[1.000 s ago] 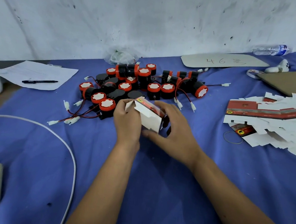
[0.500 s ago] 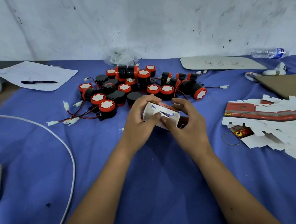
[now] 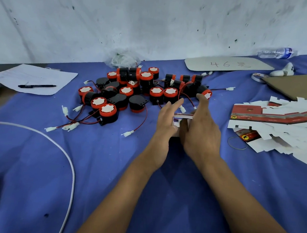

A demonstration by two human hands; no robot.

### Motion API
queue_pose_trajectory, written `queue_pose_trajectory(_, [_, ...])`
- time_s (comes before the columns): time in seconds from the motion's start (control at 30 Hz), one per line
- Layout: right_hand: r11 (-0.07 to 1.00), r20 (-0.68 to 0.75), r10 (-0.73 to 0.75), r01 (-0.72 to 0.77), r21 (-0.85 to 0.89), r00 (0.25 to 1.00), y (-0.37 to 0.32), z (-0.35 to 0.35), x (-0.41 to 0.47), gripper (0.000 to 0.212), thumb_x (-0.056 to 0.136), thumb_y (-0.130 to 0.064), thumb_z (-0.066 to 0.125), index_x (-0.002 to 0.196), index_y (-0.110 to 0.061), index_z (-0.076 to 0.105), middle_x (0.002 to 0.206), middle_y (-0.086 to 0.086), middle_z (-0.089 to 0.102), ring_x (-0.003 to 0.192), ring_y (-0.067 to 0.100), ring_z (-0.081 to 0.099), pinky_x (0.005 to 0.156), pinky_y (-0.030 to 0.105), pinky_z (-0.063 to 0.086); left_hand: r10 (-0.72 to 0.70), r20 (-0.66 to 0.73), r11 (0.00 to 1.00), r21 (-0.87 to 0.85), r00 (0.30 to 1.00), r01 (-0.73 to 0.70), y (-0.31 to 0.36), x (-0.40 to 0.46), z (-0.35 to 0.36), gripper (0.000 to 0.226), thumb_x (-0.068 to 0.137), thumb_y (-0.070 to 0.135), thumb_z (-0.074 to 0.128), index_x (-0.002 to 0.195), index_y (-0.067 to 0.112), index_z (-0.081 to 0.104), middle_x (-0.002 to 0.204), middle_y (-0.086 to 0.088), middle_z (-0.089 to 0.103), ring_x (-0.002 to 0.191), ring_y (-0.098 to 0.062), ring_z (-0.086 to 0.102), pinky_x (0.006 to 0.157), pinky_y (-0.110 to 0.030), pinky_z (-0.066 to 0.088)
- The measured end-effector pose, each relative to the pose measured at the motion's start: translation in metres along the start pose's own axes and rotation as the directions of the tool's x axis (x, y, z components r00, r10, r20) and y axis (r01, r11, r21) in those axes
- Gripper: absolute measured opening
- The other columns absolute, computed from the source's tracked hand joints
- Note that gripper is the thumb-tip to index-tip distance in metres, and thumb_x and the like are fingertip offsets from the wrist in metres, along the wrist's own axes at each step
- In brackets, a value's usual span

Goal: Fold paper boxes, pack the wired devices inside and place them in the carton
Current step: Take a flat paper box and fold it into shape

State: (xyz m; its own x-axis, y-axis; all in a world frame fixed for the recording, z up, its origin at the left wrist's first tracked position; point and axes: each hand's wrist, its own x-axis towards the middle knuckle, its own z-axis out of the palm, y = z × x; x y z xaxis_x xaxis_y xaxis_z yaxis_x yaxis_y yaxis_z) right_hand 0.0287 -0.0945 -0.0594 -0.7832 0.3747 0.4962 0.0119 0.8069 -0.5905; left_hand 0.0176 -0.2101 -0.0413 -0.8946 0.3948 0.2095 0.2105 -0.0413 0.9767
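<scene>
A small white and red paper box (image 3: 183,117) sits between my two hands above the blue table, mostly hidden by them. My left hand (image 3: 167,118) presses its left side with straight fingers. My right hand (image 3: 201,129) holds its right side, thumb on the near face and index finger stretched up. Just beyond lies a heap of black and red wired devices (image 3: 132,91) with red wires and white plugs. A stack of flat box blanks (image 3: 279,124) lies to the right. A brown carton flap (image 3: 302,85) shows at the far right.
A white cable (image 3: 69,162) curves across the left of the blue cloth (image 3: 106,168). At the far left lie a paper sheet (image 3: 31,75) and a pen (image 3: 37,86). A rubber band (image 3: 237,143), a cardboard sign (image 3: 229,64) and a bottle (image 3: 275,53) lie right and back.
The box has turned upright between my hands and moved a little to the right. My fingers have straightened from the curled grip they had before.
</scene>
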Motion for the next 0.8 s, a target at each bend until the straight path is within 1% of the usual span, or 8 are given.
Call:
queue_pose_trajectory(0.13, [0.979, 0.082, -0.149, 0.135, 0.151, 0.985, -0.008, 0.001, -0.006, 0.072, 0.086, -0.038, 0.049, 0.151, -0.016, 0.028, 0.14, 0.004, 0.044, 0.123, 0.023, 0.039, 0.107, 0.039, 0.037, 0.103, -0.111, 0.992, -0.055, 0.988, -0.11, -0.014, -0.008, -0.008, 0.053, 0.095, 0.009, 0.035, 0.144, 0.023, 0.051, 0.153, -0.008, 0.047, 0.142, -0.027, 0.045, 0.118, -0.048, 0.04])
queue_pose_trajectory(0.23, [0.955, 0.25, -0.15, 0.075, 0.287, 0.957, -0.011, -0.001, -0.006, 0.071, 0.087, -0.055, 0.035, 0.153, -0.029, 0.028, 0.13, 0.002, 0.038, 0.125, 0.019, 0.03, 0.115, 0.039, 0.026, 0.145, -0.231, 0.986, -0.047, 0.962, -0.16, -0.016, 0.001, -0.014, 0.051, 0.095, 0.005, 0.037, 0.132, 0.027, 0.063, 0.146, -0.006, 0.056, 0.139, -0.029, 0.05, 0.115, -0.056, 0.041])
queue_pose_trajectory(0.33, [0.856, 0.349, -0.163, -0.044, 0.514, 0.923, -0.008, -0.005, -0.004, 0.06, 0.092, -0.04, 0.03, 0.151, -0.046, 0.03, 0.122, -0.004, 0.035, 0.128, 0.012, 0.027, 0.117, 0.025, 0.019, 0.156, -0.278, 0.983, -0.051, 0.948, -0.177, -0.019, 0.003, -0.022, 0.047, 0.1, 0.001, 0.041, 0.135, 0.022, 0.065, 0.142, -0.001, 0.062, 0.138, -0.027, 0.052, 0.116, -0.056, 0.04])
queue_pose_trajectory(0.43, [0.782, 0.383, -0.198, -0.091, 0.617, 0.902, -0.007, -0.006, -0.003, 0.053, 0.094, -0.038, 0.033, 0.145, -0.052, 0.035, 0.118, -0.01, 0.034, 0.126, 0.004, 0.03, 0.103, 0.0, 0.02, 0.193, -0.302, 0.981, 0.047, 0.934, -0.188, -0.022, 0.004, -0.027, 0.048, 0.103, -0.007, 0.042, 0.142, 0.015, 0.06, 0.142, -0.002, 0.062, 0.135, -0.022, 0.056, 0.113, -0.051, 0.045])
queue_pose_trajectory(0.53, [0.818, 0.284, -0.201, 0.001, 0.575, 0.938, -0.007, -0.002, -0.004, 0.051, 0.091, -0.042, 0.06, 0.141, -0.038, 0.05, 0.117, -0.008, 0.039, 0.114, -0.005, 0.042, 0.093, 0.003, 0.036, 0.3, -0.333, 0.949, 0.202, 0.894, -0.243, -0.024, 0.001, -0.024, 0.07, 0.089, -0.019, 0.042, 0.147, 0.017, 0.055, 0.14, 0.009, 0.063, 0.132, -0.008, 0.057, 0.107, -0.032, 0.051])
queue_pose_trajectory(0.6, [0.834, 0.196, -0.17, 0.035, 0.551, 0.966, -0.006, -0.002, -0.002, 0.052, 0.079, -0.034, 0.066, 0.13, -0.03, 0.058, 0.112, -0.002, 0.051, 0.099, 0.001, 0.052, 0.08, 0.009, 0.043, 0.387, -0.351, 0.912, 0.28, 0.853, -0.298, -0.025, -0.002, -0.022, 0.078, 0.084, -0.018, 0.045, 0.149, 0.023, 0.051, 0.142, 0.005, 0.062, 0.132, -0.003, 0.056, 0.102, -0.024, 0.052])
queue_pose_trajectory(0.73, [0.797, 0.191, -0.079, -0.053, 0.601, 0.979, 0.0, 0.001, 0.002, 0.046, 0.082, -0.013, 0.075, 0.123, -0.028, 0.06, 0.084, -0.002, 0.055, 0.066, 0.016, 0.055, 0.055, 0.027, 0.044, 0.49, -0.402, 0.864, 0.344, 0.774, -0.368, -0.023, 0.0, -0.022, 0.031, 0.095, 0.004, 0.067, 0.113, 0.02, 0.048, 0.141, -0.002, 0.064, 0.12, -0.003, 0.064, 0.086, -0.02, 0.055])
queue_pose_trajectory(0.8, [0.724, 0.253, -0.017, -0.163, 0.67, 0.967, -0.001, 0.001, 0.001, 0.042, 0.084, -0.024, 0.08, 0.119, -0.028, 0.057, 0.084, 0.005, 0.055, 0.053, 0.015, 0.055, 0.045, 0.028, 0.043, 0.566, -0.34, 0.805, 0.424, 0.751, -0.415, -0.023, 0.0, -0.025, 0.019, 0.097, 0.007, 0.067, 0.107, 0.015, 0.052, 0.137, -0.001, 0.066, 0.111, -0.002, 0.065, 0.081, -0.023, 0.055])
